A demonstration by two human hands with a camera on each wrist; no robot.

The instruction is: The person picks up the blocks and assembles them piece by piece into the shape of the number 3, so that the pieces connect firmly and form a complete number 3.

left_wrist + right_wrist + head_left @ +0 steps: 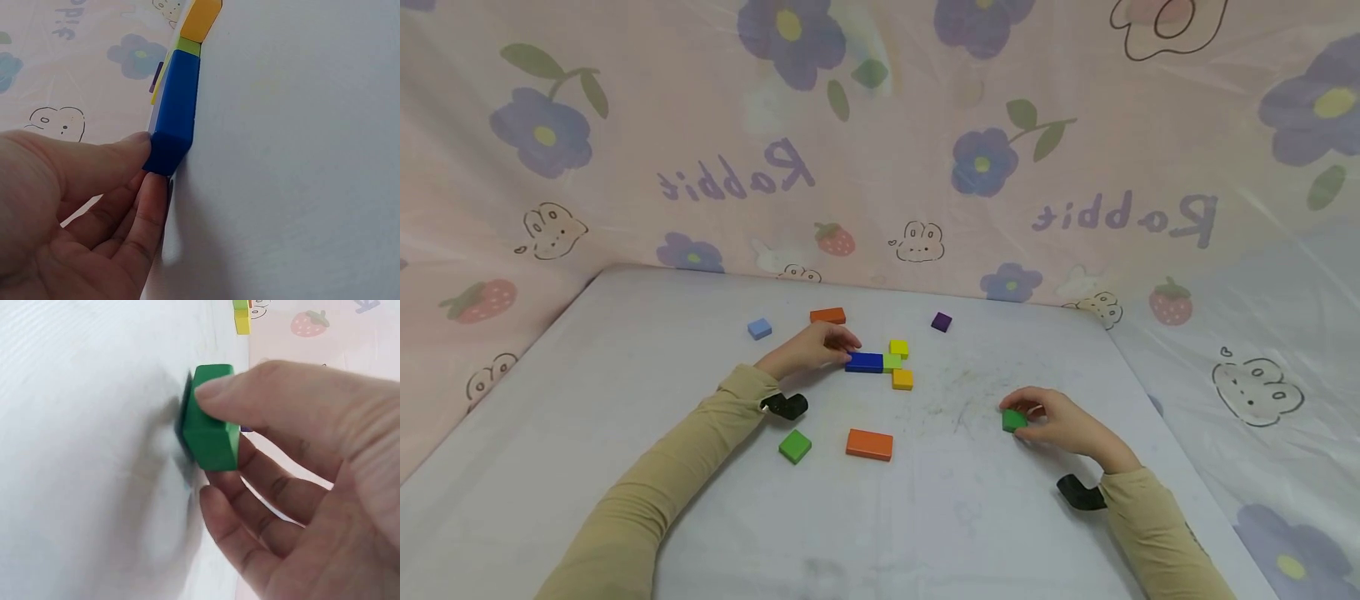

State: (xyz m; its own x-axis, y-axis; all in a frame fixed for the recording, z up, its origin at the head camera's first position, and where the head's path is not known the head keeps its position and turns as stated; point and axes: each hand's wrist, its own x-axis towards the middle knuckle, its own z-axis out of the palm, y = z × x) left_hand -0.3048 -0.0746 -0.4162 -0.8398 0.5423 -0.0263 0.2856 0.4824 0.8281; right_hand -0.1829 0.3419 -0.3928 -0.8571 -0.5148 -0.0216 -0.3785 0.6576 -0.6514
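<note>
On the left, my left hand (pixel 811 348) had its thumb against the left end of the dark blue block (pixel 864 363), though I couldn't tell whether it pinched. That block's right end met the lime block (pixel 892 363); farther right, my right hand (pixel 1063 422) pinched a dark green block (pixel 1011 423) well apart.

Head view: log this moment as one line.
left hand: touching left end of blue block | right hand: pinching dark green block | blue block: against lime block | light green block: lying apart, untouched
</note>
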